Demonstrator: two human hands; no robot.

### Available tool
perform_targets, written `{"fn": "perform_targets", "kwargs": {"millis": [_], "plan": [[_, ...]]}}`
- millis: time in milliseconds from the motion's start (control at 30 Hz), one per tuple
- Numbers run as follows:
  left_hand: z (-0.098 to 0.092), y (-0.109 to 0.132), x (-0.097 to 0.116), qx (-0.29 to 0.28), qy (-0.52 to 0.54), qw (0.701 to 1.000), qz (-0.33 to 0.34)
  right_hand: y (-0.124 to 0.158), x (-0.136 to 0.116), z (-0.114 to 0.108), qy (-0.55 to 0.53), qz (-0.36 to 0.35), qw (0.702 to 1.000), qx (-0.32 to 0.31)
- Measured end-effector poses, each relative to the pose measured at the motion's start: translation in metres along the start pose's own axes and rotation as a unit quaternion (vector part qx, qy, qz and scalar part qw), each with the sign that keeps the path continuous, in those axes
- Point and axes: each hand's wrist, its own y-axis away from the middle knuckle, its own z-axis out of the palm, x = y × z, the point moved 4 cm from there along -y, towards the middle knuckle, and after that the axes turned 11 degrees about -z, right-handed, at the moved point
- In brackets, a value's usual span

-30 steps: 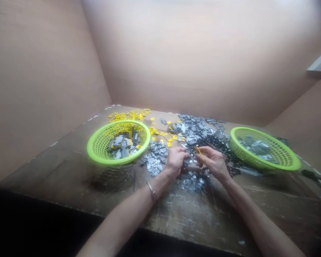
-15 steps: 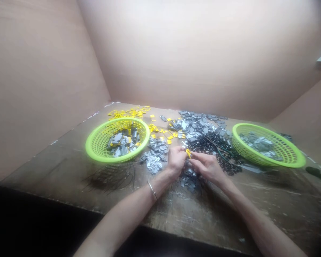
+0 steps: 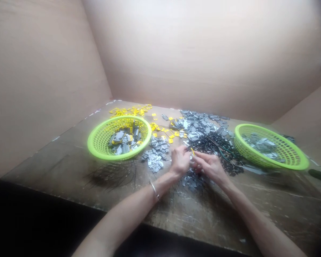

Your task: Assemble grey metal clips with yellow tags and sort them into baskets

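My left hand [image 3: 179,160] and my right hand [image 3: 210,166] meet over the middle of the table, fingertips pinched together on a small yellow-and-grey part [image 3: 192,152]. Both hands are closed around it. Under and behind them lies a heap of small grey metal parts [image 3: 198,126] mixed with dark wires [image 3: 216,142]. A smaller heap of grey parts [image 3: 156,155] sits just left of my left hand. A thin bracelet [image 3: 154,189] circles my left wrist.
A green basket [image 3: 98,148] at left holds grey and yellow parts. Another green basket [image 3: 296,162] at right holds grey parts. Yellow pieces [image 3: 130,111] lie scattered at the back left. Cardboard walls [image 3: 42,71] enclose the worn table [image 3: 176,210]. A dark handle [image 3: 319,175] lies far right.
The hands have closed together; the yellow piece, held up in my right fingers a second ago, is now pinched between both hands and mostly hidden. The view shifted slightly.
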Motion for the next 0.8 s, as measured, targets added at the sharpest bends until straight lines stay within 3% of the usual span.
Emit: {"fn": "perform_targets", "kwargs": {"millis": [300,500,600,700,800], "plan": [[0.001,0.003,0.005,-0.008,-0.008,0.999,0.046,0.000,-0.007,0.000,-0.020,0.001,1.000,-0.011],[0.001,0.004,0.000,-0.006,0.036,0.999,0.003,-0.001,-0.006,0.004,-0.027,0.013,1.000,-0.008],[0.004,0.004,-0.003,-0.034,0.100,0.994,-0.031,-0.001,-0.007,0.005,-0.041,0.018,0.999,-0.019],[0.009,0.005,-0.006,-0.075,0.184,0.977,-0.080,-0.001,-0.007,0.005,-0.031,0.021,0.999,-0.032],[0.012,0.005,-0.008,-0.086,0.264,0.952,-0.127,-0.001,-0.008,0.002,0.057,-0.008,0.998,-0.021]]}}
